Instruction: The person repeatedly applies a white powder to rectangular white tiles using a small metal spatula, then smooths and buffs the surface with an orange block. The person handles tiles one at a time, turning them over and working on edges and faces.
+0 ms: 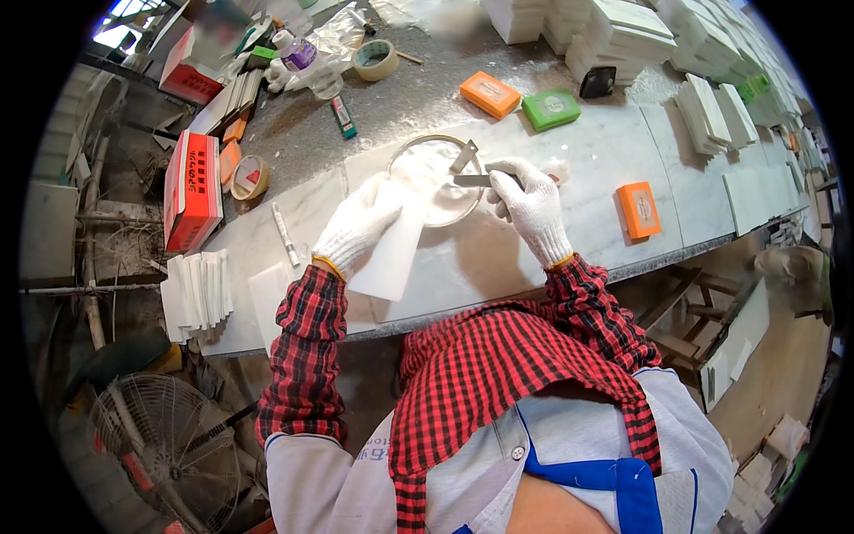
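Note:
My left hand [360,222], in a white knitted glove, is closed on the upper end of a thin white stone slab [396,258], tilted by the table's front edge. Gloved as well, my right hand [527,203] grips a flat metal scraper [470,181] whose blade points left over a round metal-rimmed bowl [459,217]. White powder or paste [425,169] lies in the bowl. A second short metal strip [463,156] leans at the bowl's far right rim. The slab's top end reaches the bowl's near left side; whether they touch I cannot tell.
Orange boxes [638,211] and a green box [551,109] lie right of and beyond the bowl. Stacked white slabs [614,44] fill the far right. A marker [285,233], tape roll [250,177] and red carton [192,191] stand left. A caged fan [173,454] is below left.

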The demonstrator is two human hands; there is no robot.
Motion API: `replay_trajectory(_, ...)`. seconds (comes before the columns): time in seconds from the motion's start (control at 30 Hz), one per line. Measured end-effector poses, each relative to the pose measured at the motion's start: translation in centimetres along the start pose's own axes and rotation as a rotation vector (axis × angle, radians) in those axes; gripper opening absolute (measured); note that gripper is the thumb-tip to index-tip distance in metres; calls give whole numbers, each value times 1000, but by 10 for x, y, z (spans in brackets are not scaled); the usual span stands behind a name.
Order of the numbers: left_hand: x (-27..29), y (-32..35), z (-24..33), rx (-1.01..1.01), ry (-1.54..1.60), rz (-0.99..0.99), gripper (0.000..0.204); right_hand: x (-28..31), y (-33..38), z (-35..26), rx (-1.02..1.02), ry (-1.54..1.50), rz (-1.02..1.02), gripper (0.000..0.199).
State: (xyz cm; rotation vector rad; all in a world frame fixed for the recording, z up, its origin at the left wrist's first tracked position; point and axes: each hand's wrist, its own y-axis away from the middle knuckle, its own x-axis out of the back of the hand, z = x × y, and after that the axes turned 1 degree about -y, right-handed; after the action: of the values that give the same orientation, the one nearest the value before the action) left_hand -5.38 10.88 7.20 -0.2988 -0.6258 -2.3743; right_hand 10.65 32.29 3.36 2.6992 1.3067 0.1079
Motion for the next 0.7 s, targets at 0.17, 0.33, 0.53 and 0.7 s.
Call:
replay_trajectory(0.17,4,-19,-7,7,-258,-2,61,-17,-1,-11,343,48,-20,19)
replay_trajectory(0.33,1,-20,19,-32,-494,3,64,9,3,-3,424,323,101,15)
replay_trajectory(0.53,-6,-13,53,-138,-675,44,63,28,21,1,313,259,89,15)
replay_trajectory(0.7,-19,4,55,-308,-947,208,65,21,12,26,583,338,113,16)
